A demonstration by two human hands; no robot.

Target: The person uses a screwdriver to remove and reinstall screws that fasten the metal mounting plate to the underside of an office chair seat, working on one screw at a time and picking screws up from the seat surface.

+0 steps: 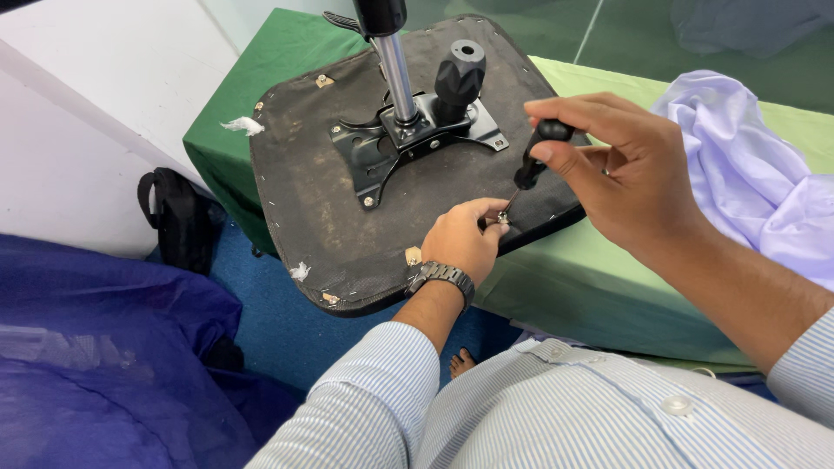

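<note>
An upturned black chair seat (313,174) lies on a green-covered table (591,278), its black metal mounting plate (408,139) and chrome gas cylinder (396,74) pointing up. My right hand (625,165) is closed around the black handle of a screwdriver (534,156), whose tip meets the seat's near right edge. My left hand (465,239), with a metal wristwatch, pinches a small screw (502,217) at the tip against the seat.
A black knob lever (458,74) stands on the mounting plate. A crumpled lilac cloth (747,174) lies on the table at right. A black bag (178,217) leans on the white wall at left. A blue sheet (104,347) covers something on the blue floor.
</note>
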